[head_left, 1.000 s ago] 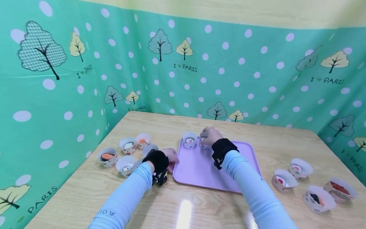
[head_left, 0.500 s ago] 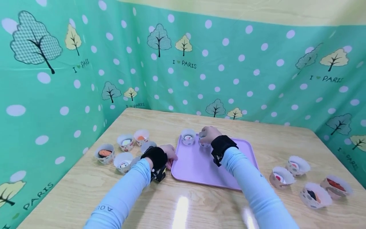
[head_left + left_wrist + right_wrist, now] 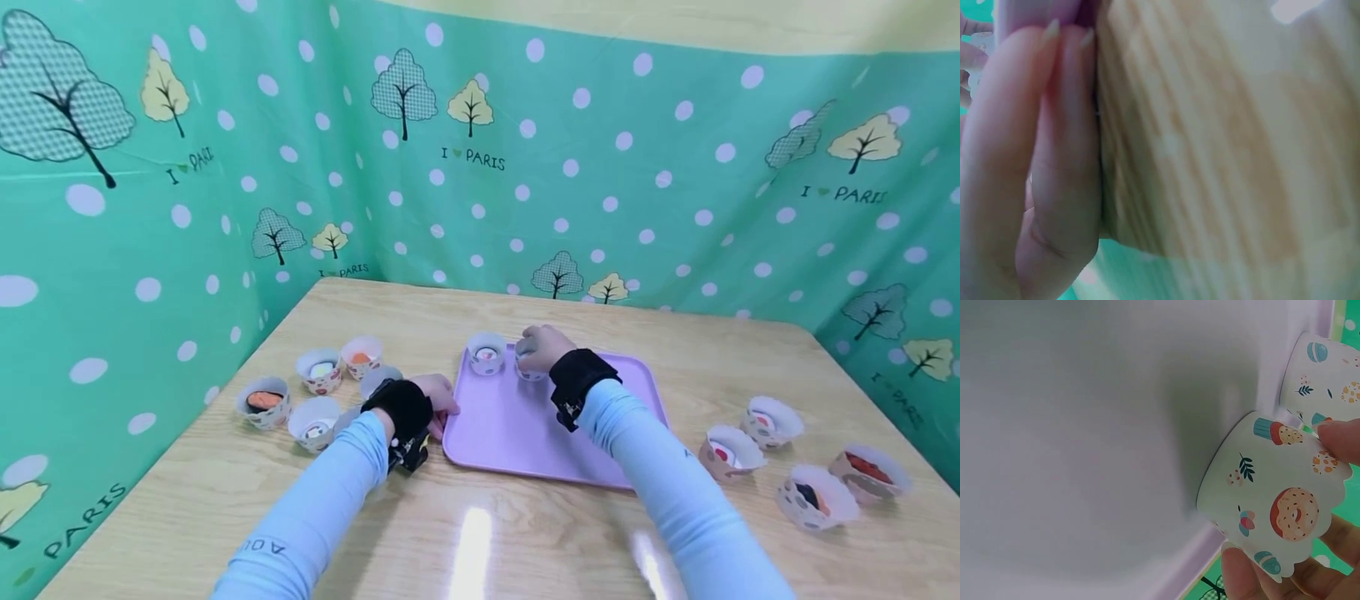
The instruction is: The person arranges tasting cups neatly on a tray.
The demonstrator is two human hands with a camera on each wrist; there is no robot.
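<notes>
2 printed paper cups sit at the far left corner of the flat lilac plastic tray (image 3: 525, 442): one cup with a sushi piece (image 3: 486, 353) stands free, and the patterned paper cup (image 3: 1272, 500) just beside it is pinched at its rim by the right hand (image 3: 542, 348), its base on the tray floor. The left hand (image 3: 433, 400) grips the tray's left edge, fingers curled over the rim.

By my judgement the loading is barely begun: 5 cups (image 3: 315, 392) wait left of the tray and 4 cups (image 3: 795, 462) wait right, all on the pale wooden table (image 3: 480, 533).

Most of the tray floor is bare. The green dotted backdrop (image 3: 600, 167) walls the table's far and side edges.
</notes>
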